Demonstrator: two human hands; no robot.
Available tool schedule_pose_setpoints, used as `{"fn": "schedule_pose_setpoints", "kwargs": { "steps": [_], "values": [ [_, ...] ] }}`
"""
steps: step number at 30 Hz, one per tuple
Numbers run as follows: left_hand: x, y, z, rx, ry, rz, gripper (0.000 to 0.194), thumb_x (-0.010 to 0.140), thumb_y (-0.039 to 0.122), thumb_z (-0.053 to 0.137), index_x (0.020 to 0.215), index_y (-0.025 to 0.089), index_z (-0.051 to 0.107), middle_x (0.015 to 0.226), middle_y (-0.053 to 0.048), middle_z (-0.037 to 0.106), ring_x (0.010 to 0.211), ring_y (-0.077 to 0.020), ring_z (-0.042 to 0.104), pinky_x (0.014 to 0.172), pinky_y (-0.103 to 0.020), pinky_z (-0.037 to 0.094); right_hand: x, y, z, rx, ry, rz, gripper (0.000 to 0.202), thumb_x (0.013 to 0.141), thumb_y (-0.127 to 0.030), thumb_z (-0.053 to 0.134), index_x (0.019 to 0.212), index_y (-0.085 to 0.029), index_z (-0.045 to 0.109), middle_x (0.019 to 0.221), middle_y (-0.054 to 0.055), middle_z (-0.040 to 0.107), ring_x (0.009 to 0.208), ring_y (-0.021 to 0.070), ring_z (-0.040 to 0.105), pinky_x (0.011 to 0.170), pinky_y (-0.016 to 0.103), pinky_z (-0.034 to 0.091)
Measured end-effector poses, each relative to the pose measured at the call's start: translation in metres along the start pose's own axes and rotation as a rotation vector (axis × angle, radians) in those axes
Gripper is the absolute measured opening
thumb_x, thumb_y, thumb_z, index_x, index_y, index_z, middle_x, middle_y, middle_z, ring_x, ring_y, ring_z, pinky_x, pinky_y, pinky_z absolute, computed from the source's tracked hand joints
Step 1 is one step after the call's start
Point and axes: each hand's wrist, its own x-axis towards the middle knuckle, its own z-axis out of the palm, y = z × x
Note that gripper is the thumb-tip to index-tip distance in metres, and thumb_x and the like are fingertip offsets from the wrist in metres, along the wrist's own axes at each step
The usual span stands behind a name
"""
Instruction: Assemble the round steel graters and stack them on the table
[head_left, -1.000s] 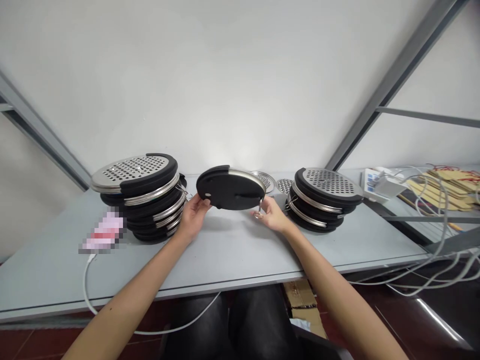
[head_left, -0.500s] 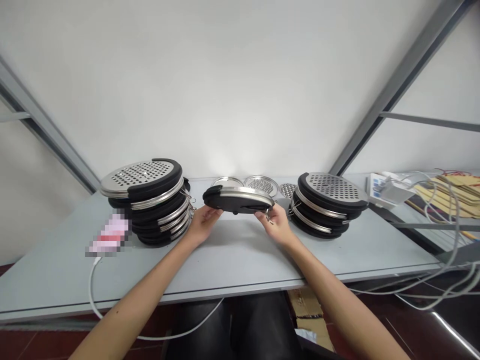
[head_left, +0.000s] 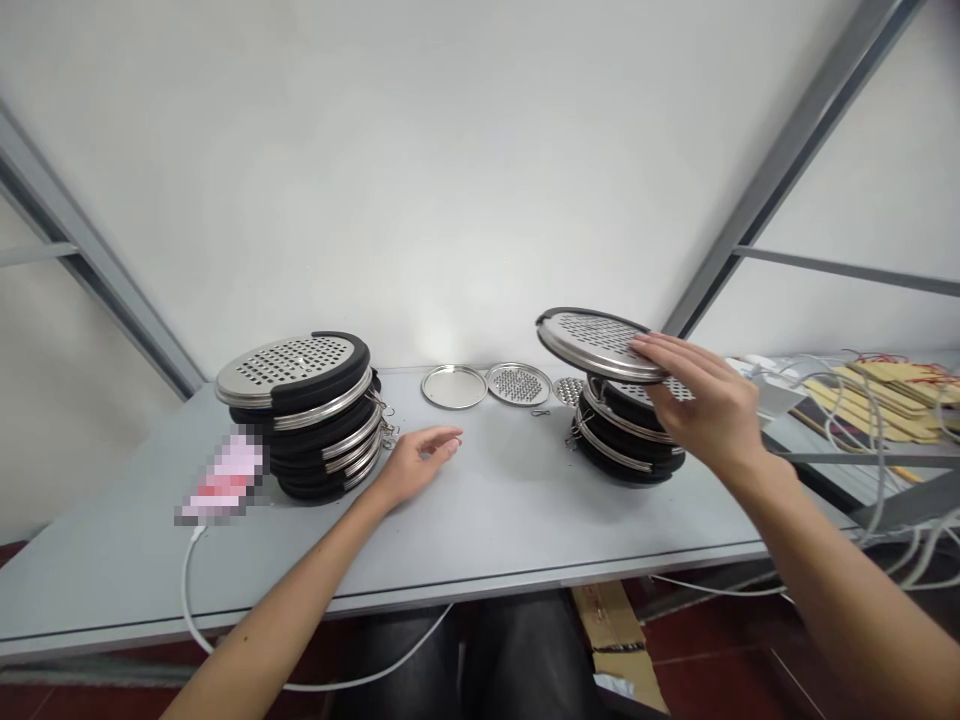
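My right hand (head_left: 705, 400) grips the right edge of a round grater disc with a black rim (head_left: 592, 338), tilted above the right stack of black-rimmed discs (head_left: 622, 440). Fingers lie on its top face and the thumb is below. My left hand (head_left: 421, 462) is over the table, fingers apart, holding nothing, just right of the taller left stack (head_left: 322, 430). That stack is topped by a perforated metal disc (head_left: 292, 368). Metal clips (head_left: 388, 425) hang at its right side.
Along the wall lie a plain round metal plate (head_left: 454, 386), a perforated plate (head_left: 519, 384) and a smaller perforated disc (head_left: 570, 391). A blurred pink item (head_left: 225, 478) with a white cable is at left. Yellow pieces (head_left: 874, 400) and white cables are at right.
The disc that both hands held at the centre has moved right and up, now in my right hand only. My left hand has let go and lowered a little.
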Motion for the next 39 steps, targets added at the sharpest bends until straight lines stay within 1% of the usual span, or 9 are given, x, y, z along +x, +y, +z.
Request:
{"fn": "schedule_pose_setpoints", "kwargs": {
  "steps": [4, 9, 15, 21, 25, 27, 33, 36, 39],
  "values": [
    [-0.001, 0.001, 0.0, 0.079, -0.031, 0.016, 0.035, 0.088, 0.044, 0.058, 0.106, 0.018, 0.071, 0.098, -0.008, 0.075, 0.091, -0.0228, 0.069, 0.087, -0.038, 0.053, -0.019, 0.027, -0.016, -0.222, -0.05, -0.031, 0.036, 0.081, -0.012, 0.061, 0.114, -0.024, 0.069, 0.109, 0.007, 0.073, 0.104, 0.0238, 0.068, 0.09, 0.036, 0.054],
    [-0.002, 0.001, 0.0, 0.108, -0.059, -0.001, 0.033, 0.089, 0.041, 0.056, 0.106, 0.016, 0.071, 0.095, -0.007, 0.075, 0.089, -0.0212, 0.069, 0.084, -0.033, 0.053, -0.039, 0.033, -0.02, -0.374, -0.087, -0.006, 0.026, 0.084, -0.018, 0.061, 0.108, -0.02, 0.071, 0.105, 0.006, 0.074, 0.097, 0.0215, 0.071, 0.083, 0.031, 0.055],
    [-0.004, 0.004, 0.0, 0.173, -0.052, -0.005, 0.034, 0.09, 0.041, 0.055, 0.104, 0.016, 0.072, 0.094, -0.007, 0.075, 0.089, -0.0212, 0.069, 0.08, -0.031, 0.054, -0.046, 0.03, -0.023, -0.366, -0.04, 0.006, 0.028, 0.081, -0.018, 0.065, 0.109, -0.02, 0.071, 0.103, 0.007, 0.075, 0.093, 0.0216, 0.072, 0.081, 0.03, 0.054],
    [-0.005, 0.008, 0.001, 0.225, -0.05, 0.004, 0.033, 0.09, 0.041, 0.055, 0.102, 0.017, 0.073, 0.095, -0.006, 0.076, 0.089, -0.0207, 0.069, 0.078, -0.029, 0.053, -0.054, 0.032, -0.027, -0.336, -0.025, -0.033, 0.034, 0.077, -0.012, 0.068, 0.11, -0.02, 0.07, 0.102, 0.007, 0.075, 0.095, 0.0224, 0.071, 0.085, 0.031, 0.053],
    [-0.005, 0.007, 0.001, 0.226, -0.045, 0.001, 0.033, 0.09, 0.042, 0.054, 0.101, 0.017, 0.073, 0.093, -0.005, 0.076, 0.088, -0.0206, 0.07, 0.076, -0.028, 0.053, -0.059, 0.031, -0.027, -0.314, 0.007, 0.033, 0.036, 0.076, -0.012, 0.069, 0.111, -0.02, 0.07, 0.103, 0.008, 0.075, 0.096, 0.0236, 0.071, 0.089, 0.034, 0.054],
    [-0.005, 0.007, 0.002, 0.229, -0.045, 0.0, 0.033, 0.09, 0.041, 0.054, 0.101, 0.017, 0.073, 0.092, -0.005, 0.076, 0.088, -0.0204, 0.07, 0.075, -0.028, 0.053, -0.059, 0.031, -0.029, -0.234, -0.044, 0.071, 0.035, 0.078, -0.014, 0.067, 0.113, -0.02, 0.069, 0.107, 0.009, 0.073, 0.1, 0.0236, 0.069, 0.094, 0.036, 0.053],
    [-0.006, 0.006, 0.002, 0.233, -0.049, -0.008, 0.033, 0.089, 0.042, 0.055, 0.102, 0.016, 0.072, 0.092, -0.006, 0.076, 0.086, -0.0204, 0.07, 0.074, -0.028, 0.053, -0.054, 0.034, -0.038, -0.002, -0.311, 0.153, 0.044, 0.087, -0.03, 0.06, 0.13, -0.021, 0.058, 0.129, 0.01, 0.063, 0.124, 0.0255, 0.055, 0.111, 0.043, 0.04],
    [-0.006, 0.006, 0.002, 0.235, -0.051, -0.017, 0.033, 0.089, 0.042, 0.056, 0.102, 0.016, 0.072, 0.094, -0.006, 0.076, 0.088, -0.0207, 0.07, 0.076, -0.029, 0.053, -0.054, 0.038, -0.039, 0.025, -0.37, 0.174, 0.048, 0.089, -0.036, 0.058, 0.135, -0.024, 0.053, 0.135, 0.009, 0.058, 0.131, 0.0262, 0.049, 0.114, 0.046, 0.035],
    [-0.005, 0.006, 0.003, 0.241, -0.058, -0.018, 0.033, 0.089, 0.042, 0.055, 0.102, 0.017, 0.072, 0.093, -0.005, 0.076, 0.087, -0.0207, 0.07, 0.077, -0.029, 0.053, -0.055, 0.04, -0.039, 0.029, -0.378, 0.182, 0.045, 0.092, -0.036, 0.054, 0.136, -0.026, 0.052, 0.135, 0.008, 0.058, 0.131, 0.0261, 0.049, 0.113, 0.047, 0.036]
  ]
}}
